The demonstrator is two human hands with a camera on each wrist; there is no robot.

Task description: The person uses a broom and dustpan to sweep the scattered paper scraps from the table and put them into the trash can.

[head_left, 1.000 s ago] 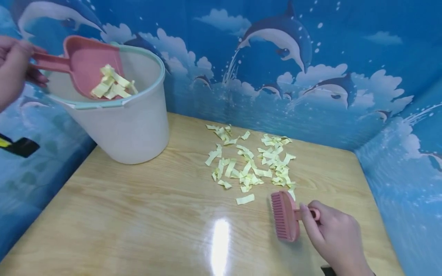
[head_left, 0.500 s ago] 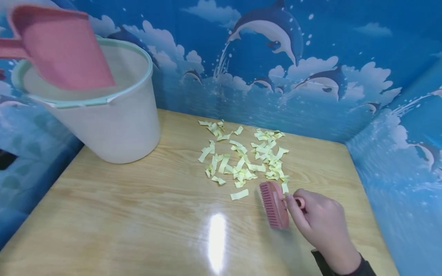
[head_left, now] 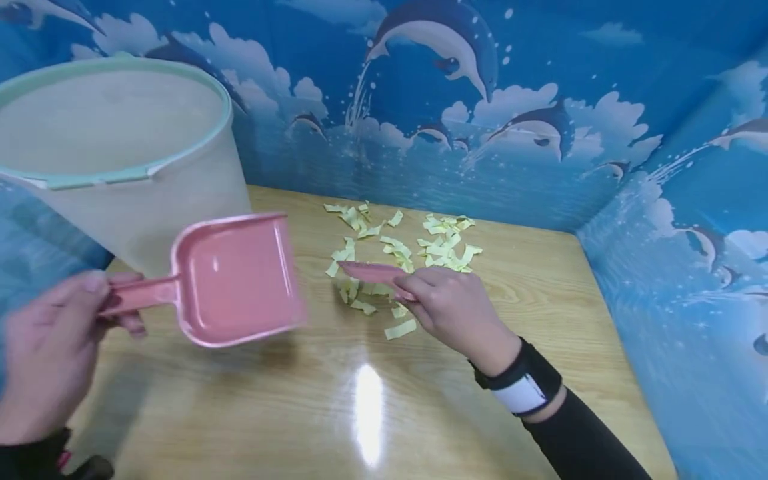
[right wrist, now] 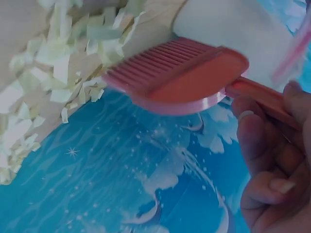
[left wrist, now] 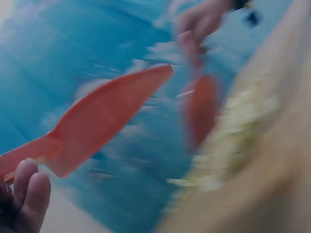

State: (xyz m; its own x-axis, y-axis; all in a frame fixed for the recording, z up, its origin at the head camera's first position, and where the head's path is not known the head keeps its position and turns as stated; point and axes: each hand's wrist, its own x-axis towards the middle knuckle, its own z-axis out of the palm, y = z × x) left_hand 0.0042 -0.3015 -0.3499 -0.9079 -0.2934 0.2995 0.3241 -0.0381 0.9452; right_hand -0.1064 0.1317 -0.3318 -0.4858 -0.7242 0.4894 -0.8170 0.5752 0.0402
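Note:
My left hand [head_left: 54, 353] grips the handle of a pink dustpan [head_left: 240, 283]. The pan is held above the table, in front of the bucket, and carries no scraps. In my right hand [head_left: 459, 310] is the handle of a small pink brush [head_left: 371, 272]. Its head is over the pale yellow paper scraps [head_left: 444, 247] and hides some of them. Seen from the right wrist, the brush [right wrist: 194, 82] shows a row of thick bristles beside the scraps [right wrist: 58, 63]. The left wrist view is blurred, with the dustpan [left wrist: 107, 116] tilted.
A white bucket [head_left: 198, 193] with a mint-green rim stands at the table's back left. The wooden table [head_left: 288, 413] meets a blue dolphin-print cloth [head_left: 384, 153] at the back, and more of this cloth hangs at the right.
The dustpan has tipped over the bucket, lost its scraps and come down to the right in front of it. My right hand has brought the brush left and forward over the scraps.

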